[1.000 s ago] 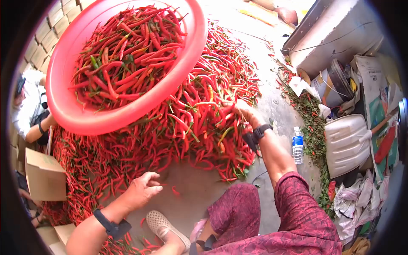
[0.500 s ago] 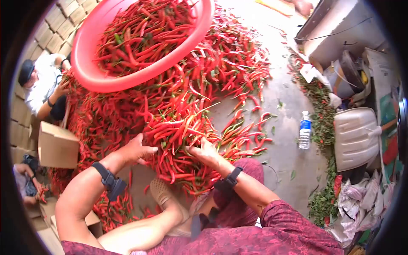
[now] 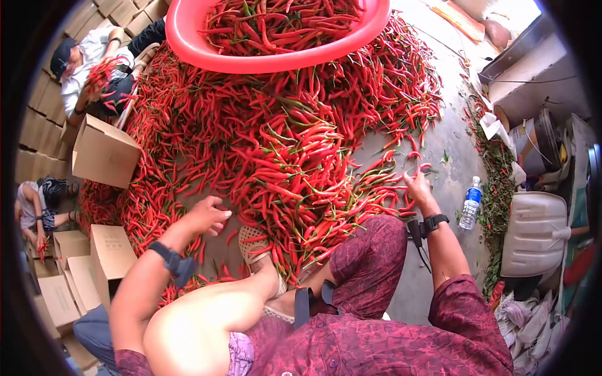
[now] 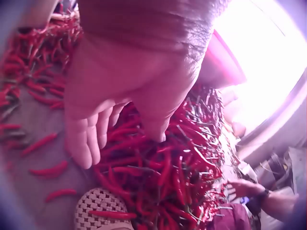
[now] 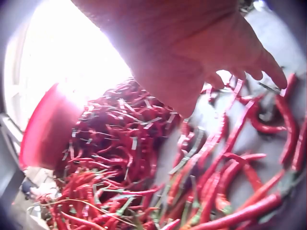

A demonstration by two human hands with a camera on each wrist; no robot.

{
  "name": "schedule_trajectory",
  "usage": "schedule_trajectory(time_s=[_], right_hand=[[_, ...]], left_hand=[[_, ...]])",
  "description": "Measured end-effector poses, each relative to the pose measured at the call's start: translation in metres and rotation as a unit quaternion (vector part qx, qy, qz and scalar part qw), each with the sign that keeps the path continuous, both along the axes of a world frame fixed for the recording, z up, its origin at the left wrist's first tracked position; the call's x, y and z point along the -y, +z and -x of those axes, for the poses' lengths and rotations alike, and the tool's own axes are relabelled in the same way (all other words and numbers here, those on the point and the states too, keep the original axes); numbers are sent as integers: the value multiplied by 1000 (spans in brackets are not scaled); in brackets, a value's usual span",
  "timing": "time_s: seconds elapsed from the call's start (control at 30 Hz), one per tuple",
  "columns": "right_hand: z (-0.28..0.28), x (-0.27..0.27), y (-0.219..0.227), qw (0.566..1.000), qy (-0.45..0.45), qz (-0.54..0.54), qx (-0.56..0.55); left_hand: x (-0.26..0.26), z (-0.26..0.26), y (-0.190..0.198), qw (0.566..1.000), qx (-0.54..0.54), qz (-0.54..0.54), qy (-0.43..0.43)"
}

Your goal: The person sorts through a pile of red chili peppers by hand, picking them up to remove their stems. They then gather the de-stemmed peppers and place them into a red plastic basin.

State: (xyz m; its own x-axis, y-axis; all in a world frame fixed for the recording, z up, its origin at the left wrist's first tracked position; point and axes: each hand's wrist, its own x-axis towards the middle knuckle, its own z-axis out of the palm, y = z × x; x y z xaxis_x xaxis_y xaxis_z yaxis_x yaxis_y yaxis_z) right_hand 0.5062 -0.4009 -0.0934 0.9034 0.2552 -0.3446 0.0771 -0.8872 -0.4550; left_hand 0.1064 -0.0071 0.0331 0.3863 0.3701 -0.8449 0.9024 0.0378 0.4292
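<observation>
A heap of red chili peppers [image 3: 295, 169] lies on the floor in front of the person's crossed legs. To its left, my left hand [image 3: 207, 215] hovers with empty, loosely extended fingers. The left wrist view shows this hand [image 4: 129, 81] above the peppers, thumb apart from the fingers. My right hand [image 3: 418, 188] reaches down at the right edge of the loose peppers. In the right wrist view, its fingers [image 5: 273, 69] extend close over a few scattered chilies [image 5: 288, 120], gripping none of them.
A large pink basin [image 3: 276, 62] full of chilies sits on the big pile behind. Cardboard boxes [image 3: 106, 150] and two other people handling chilies are at left. To the right are a water bottle [image 3: 470, 203], a white dustpan-like scoop [image 3: 533, 232] and plant debris [image 3: 495, 182].
The right hand reached into the pile, then both hands held a bunch of chilies near the knees. Now the hands are apart, with the chilies between them; the right hand has moved right.
</observation>
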Motion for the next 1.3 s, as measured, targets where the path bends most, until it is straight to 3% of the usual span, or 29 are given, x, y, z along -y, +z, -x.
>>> schedule_trajectory(time_s=[0.03,0.07,0.1,0.13,0.17,0.23,0.27,0.3,0.33,0.37,0.4,0.43,0.5,0.53,0.57,0.6,0.77,0.8,0.83,0.9,0.97,1.07,1.13,1.17,1.23,1.27,1.3], right_hand=[[10,2,-6,996,-74,31,-47],[12,11,-43,995,-19,101,2],[24,0,-22,998,56,32,-9],[27,-15,0,979,118,-64,-151],[28,-31,20,929,171,-160,-288],[50,-62,68,891,251,-202,-321],[47,-75,85,891,252,-102,-363],[45,-85,93,919,273,-22,-284],[39,-92,84,934,340,42,-97],[36,-97,73,908,394,105,93],[40,-97,69,951,283,2,122],[43,-97,65,959,268,-46,86],[59,-99,53,961,235,-144,7],[74,-101,38,941,198,-252,-111],[88,-105,35,926,306,-223,-13],[101,-108,35,925,310,-222,10],[112,-112,25,927,227,-297,24],[116,-112,37,919,123,-352,-128],[113,-106,54,883,81,-416,-200],[110,-92,85,839,-29,-494,-225],[96,-68,103,756,-55,-597,-261],[77,-27,131,765,-17,-619,-178],[66,11,150,829,-10,-546,-122],[61,31,158,882,-1,-463,-82],[39,82,147,976,-38,-199,-82],[38,104,134,992,66,86,63],[42,120,120,897,161,358,203]], left_hand=[[-2,2,-15,1000,-16,-9,22],[4,2,-17,1000,-21,12,16],[11,0,-21,1000,-12,16,-2],[17,-1,-24,1000,-2,18,-17],[18,-2,-25,999,9,18,-35],[17,-4,-28,997,68,11,-24],[18,-7,-31,995,99,10,-19],[20,-9,-34,991,131,10,-11],[21,-9,-35,992,121,16,-14],[19,-7,-35,993,111,22,-18],[18,-7,-35,994,101,27,-22],[20,-5,-38,994,100,24,-22],[27,4,-41,995,93,17,-19],[32,7,-42,994,111,12,-1],[35,8,-43,993,114,13,0],[36,8,-42,993,118,12,1],[41,-1,-40,986,166,5,-16],[43,-3,-40,985,173,8,-15],[45,-4,-39,984,179,12,-12],[51,-3,-36,986,168,16,-15],[56,-5,-32,987,160,22,-25],[62,-4,-29,988,145,32,-41],[63,0,-31,988,143,37,-52],[62,2,-33,988,139,42,-58],[61,8,-35,989,114,51,-77],[59,12,-38,990,95,48,-94],[55,14,-39,990,79,43,-111]])
